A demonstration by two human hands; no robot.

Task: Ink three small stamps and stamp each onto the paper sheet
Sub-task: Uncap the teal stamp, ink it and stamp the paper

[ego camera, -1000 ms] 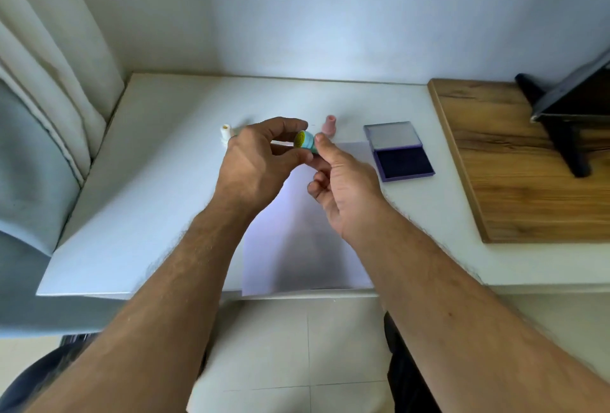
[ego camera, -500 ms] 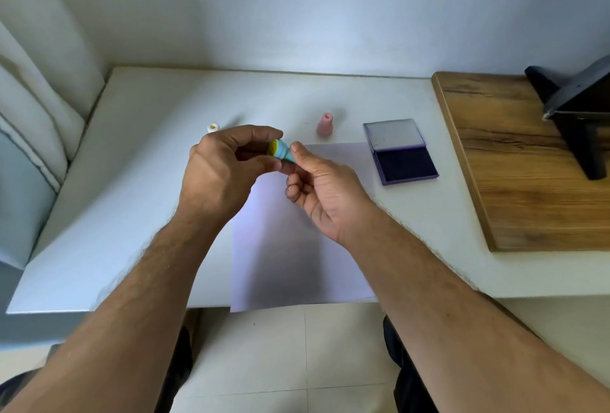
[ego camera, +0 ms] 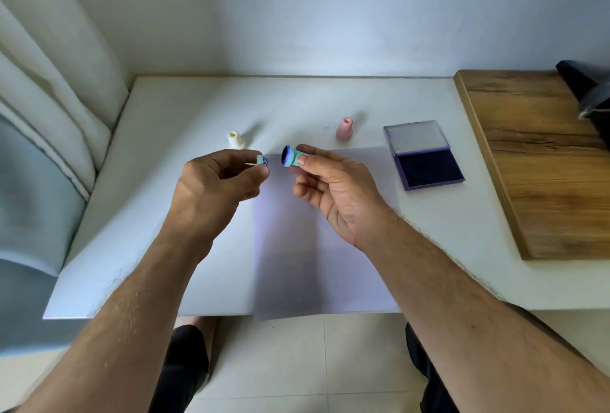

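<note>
Teal stamp [ego camera: 291,157] pinched in my right hand [ego camera: 333,194], its cap [ego camera: 262,160] pinched in my left hand [ego camera: 211,191]; paper [ego camera: 323,247] looks unmarked, all three stampings left.

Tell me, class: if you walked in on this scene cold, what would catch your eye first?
Probably the two hands raised over the paper sheet: the right hand pinches a teal stamp with its dark inked face showing, and the left hand pinches the teal cap. Next, the open purple ink pad to the right, and the pink stamp and white stamp standing behind.
</note>
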